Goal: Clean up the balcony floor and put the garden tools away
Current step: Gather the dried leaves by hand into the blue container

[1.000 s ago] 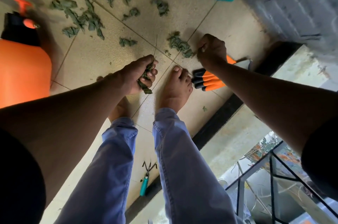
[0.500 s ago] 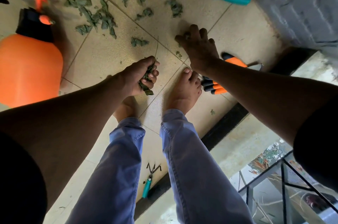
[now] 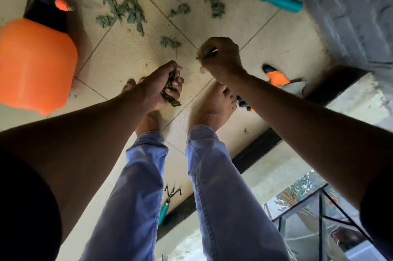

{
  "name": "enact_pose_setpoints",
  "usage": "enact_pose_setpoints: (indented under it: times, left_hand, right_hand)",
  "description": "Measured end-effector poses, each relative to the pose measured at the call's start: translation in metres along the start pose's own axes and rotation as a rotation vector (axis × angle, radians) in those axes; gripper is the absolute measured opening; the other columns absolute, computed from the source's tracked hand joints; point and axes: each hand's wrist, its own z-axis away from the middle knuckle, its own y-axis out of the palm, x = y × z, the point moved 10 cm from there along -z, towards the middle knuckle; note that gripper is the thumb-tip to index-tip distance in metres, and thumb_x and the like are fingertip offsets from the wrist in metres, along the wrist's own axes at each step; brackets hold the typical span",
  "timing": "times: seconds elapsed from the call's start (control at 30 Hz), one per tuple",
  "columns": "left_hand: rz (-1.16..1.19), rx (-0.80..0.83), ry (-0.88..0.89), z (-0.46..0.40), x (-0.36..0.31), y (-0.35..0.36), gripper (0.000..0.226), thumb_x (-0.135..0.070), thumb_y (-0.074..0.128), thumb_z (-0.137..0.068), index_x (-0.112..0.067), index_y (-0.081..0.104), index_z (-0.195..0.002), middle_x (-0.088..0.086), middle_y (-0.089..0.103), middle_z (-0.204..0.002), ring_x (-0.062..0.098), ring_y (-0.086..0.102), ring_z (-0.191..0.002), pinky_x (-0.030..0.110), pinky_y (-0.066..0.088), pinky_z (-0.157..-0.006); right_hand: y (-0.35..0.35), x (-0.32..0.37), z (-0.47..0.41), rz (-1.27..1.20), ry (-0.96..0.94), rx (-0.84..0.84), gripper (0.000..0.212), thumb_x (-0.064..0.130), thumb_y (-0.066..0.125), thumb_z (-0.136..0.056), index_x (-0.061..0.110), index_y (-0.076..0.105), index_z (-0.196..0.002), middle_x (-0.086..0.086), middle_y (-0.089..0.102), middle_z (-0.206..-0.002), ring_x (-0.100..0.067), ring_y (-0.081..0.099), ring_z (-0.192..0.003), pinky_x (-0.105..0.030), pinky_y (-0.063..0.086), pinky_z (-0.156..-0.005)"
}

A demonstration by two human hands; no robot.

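Left hand point(image 3: 163, 84): fingers were curled round a bunch of leaves point(image 3: 170, 92), held above the tiled floor point(image 3: 251, 26) in front of the bare feet.
Right hand point(image 3: 221, 56): fingers were closed on a small clump of leaves point(image 3: 203, 53), lifted just clear of the tiles.
Loose leaves point(image 3: 127, 9): lay scattered over the far tiles, one scrap point(image 3: 170, 42) lying between the two hands and the main litter.
Pruning shears point(image 3: 276, 78): orange-handled, lay on the floor under the right forearm, beside the right foot point(image 3: 214, 107).
Teal-handled tool point(image 3: 282, 2): lay near the grey wall point(image 3: 350, 5), its working end among the leaves.
Hand rake point(image 3: 168, 203): teal handle, lay between the trouser legs by the dark floor edge.
Orange sprayer point(image 3: 34, 60): stood on the tiles at the left.
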Motion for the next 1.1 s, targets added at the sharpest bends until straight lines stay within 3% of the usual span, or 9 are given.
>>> enact_pose_setpoints:
  times: [0.17, 0.3, 0.47, 0.57, 0.73, 0.83, 0.93, 1.0, 1.1]
  left_hand:
    - [0.081, 0.092, 0.123, 0.01, -0.024, 0.018, 0.051, -0.033, 0.049, -0.101, -0.023, 0.063, -0.053, -0.011, 0.045, -0.05, 0.001, 0.038, -0.044, 0.014, 0.018, -0.049]
    - [0.271, 0.015, 0.17, 0.015, -0.034, 0.011, 0.045, -0.033, 0.05, -0.099, -0.018, 0.073, -0.063, -0.001, 0.071, -0.071, 0.013, 0.072, -0.069, 0.02, 0.052, -0.06]
    - [0.338, -0.017, 0.179, 0.015, -0.04, 0.0, 0.034, -0.029, 0.048, -0.094, -0.015, 0.067, -0.069, 0.005, 0.067, -0.074, 0.02, 0.071, -0.08, 0.026, 0.055, -0.071]
    - [0.33, -0.089, 0.126, 0.015, -0.041, -0.011, 0.027, -0.028, 0.049, -0.09, -0.013, 0.066, -0.075, 0.008, 0.068, -0.077, 0.024, 0.071, -0.083, 0.029, 0.055, -0.077]
    - [0.395, -0.159, 0.099, 0.023, -0.046, -0.021, 0.032, -0.024, 0.049, -0.098, -0.01, 0.064, -0.074, 0.007, 0.067, -0.062, 0.02, 0.07, -0.053, 0.019, 0.049, -0.052]
    - [0.255, -0.177, 0.14, 0.032, -0.059, -0.027, 0.041, -0.027, 0.048, -0.099, -0.013, 0.061, -0.063, 0.004, 0.061, -0.055, 0.018, 0.067, -0.049, 0.017, 0.05, -0.049]
    - [0.198, -0.188, 0.178, 0.033, -0.07, -0.034, 0.055, -0.023, 0.048, -0.1, -0.012, 0.058, -0.047, 0.004, 0.055, -0.048, 0.017, 0.063, -0.043, 0.016, 0.048, -0.043]
    - [0.217, -0.174, 0.175, 0.033, -0.072, -0.037, 0.056, -0.023, 0.047, -0.1, -0.01, 0.059, -0.047, 0.006, 0.056, -0.049, 0.017, 0.065, -0.049, 0.016, 0.051, -0.051]
    - [0.249, -0.167, 0.154, 0.03, -0.071, -0.038, 0.024, -0.027, 0.053, -0.089, -0.011, 0.061, -0.073, 0.008, 0.062, -0.07, 0.023, 0.069, -0.078, 0.028, 0.054, -0.08]
  right_hand:
    - [0.034, 0.06, 0.041, -0.322, 0.068, 0.008, 0.021, -0.006, 0.074, -0.072, 0.012, 0.075, -0.083, -0.001, 0.074, -0.078, -0.015, 0.074, -0.075, -0.036, 0.064, -0.065]
    - [0.049, 0.082, 0.042, -0.022, -0.097, -0.092, 0.02, 0.006, 0.073, -0.077, 0.016, 0.076, -0.094, -0.001, 0.074, -0.093, -0.015, 0.07, -0.089, -0.035, 0.061, -0.079]
    - [0.06, 0.11, 0.036, 0.357, -0.376, -0.241, 0.012, 0.014, 0.068, -0.082, 0.018, 0.076, -0.089, -0.001, 0.071, -0.085, -0.021, 0.065, -0.082, -0.032, 0.052, -0.059]
    - [0.074, 0.114, 0.033, 0.577, -0.464, -0.221, 0.007, 0.022, 0.068, -0.083, 0.021, 0.075, -0.086, 0.003, 0.069, -0.081, -0.021, 0.059, -0.088, -0.028, 0.043, -0.055]
    - [0.102, 0.12, 0.036, 0.674, -0.615, -0.121, 0.015, 0.02, 0.065, -0.081, 0.013, 0.071, -0.093, -0.004, 0.067, -0.091, -0.027, 0.057, -0.092, -0.036, 0.046, -0.075]
    - [0.11, 0.125, 0.046, 0.845, -0.741, -0.016, 0.038, 0.032, 0.045, -0.091, 0.012, 0.068, -0.115, -0.004, 0.066, -0.113, -0.029, 0.054, -0.106, -0.043, 0.037, -0.079]
    - [0.108, 0.13, 0.047, 0.826, -0.769, -0.005, 0.043, 0.038, 0.038, -0.098, 0.015, 0.068, -0.12, -0.003, 0.064, -0.122, -0.028, 0.052, -0.11, -0.041, 0.033, -0.078]
    - [0.109, 0.132, 0.041, 0.763, -0.727, -0.001, 0.039, 0.037, 0.041, -0.098, 0.019, 0.071, -0.115, 0.0, 0.066, -0.119, -0.027, 0.053, -0.11, -0.039, 0.035, -0.078]
    - [0.1, 0.133, 0.025, 0.596, -0.597, -0.07, 0.038, 0.038, 0.045, -0.09, 0.023, 0.078, -0.099, 0.002, 0.07, -0.103, -0.026, 0.055, -0.101, -0.034, 0.041, -0.073]
